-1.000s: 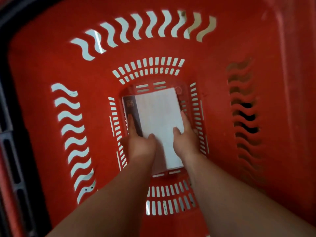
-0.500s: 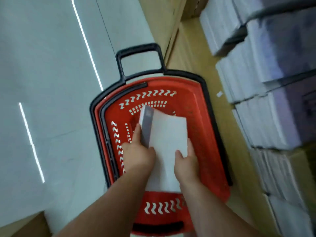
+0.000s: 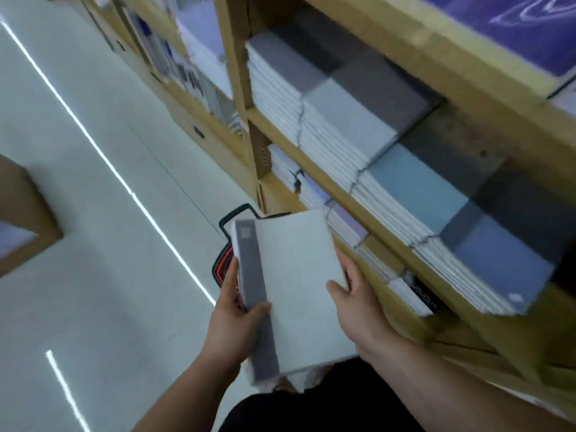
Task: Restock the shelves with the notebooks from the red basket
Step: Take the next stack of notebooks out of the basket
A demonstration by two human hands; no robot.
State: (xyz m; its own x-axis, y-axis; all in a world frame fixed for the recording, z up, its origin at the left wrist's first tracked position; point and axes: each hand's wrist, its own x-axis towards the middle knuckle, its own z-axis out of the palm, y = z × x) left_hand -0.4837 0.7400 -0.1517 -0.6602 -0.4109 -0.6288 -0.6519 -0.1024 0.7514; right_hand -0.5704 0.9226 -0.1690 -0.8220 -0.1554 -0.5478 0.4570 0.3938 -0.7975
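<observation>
A stack of notebooks (image 3: 299, 285), pale on top with a grey spine strip, is held up in front of me at waist height. My left hand (image 3: 232, 310) grips its left spine side, thumb on top. On the right edge my right hand (image 3: 352, 294) holds it, thumb over the cover. Only a sliver of the red basket (image 3: 226, 260) with its black handle shows on the floor behind the stack. The wooden shelves (image 3: 339, 182) to the right carry rows of stacked grey and blue notebooks (image 3: 352, 120).
Pale floor tiles (image 3: 93, 244) with bright light reflections spread to the left. A wooden display corner (image 3: 28, 219) stands at the far left. More shelving with goods (image 3: 187, 67) runs along the aisle at the top.
Both hands lifted the notebook stack out of the red basket and up toward the shelves. The view rose from inside the basket to the aisle and shelving.
</observation>
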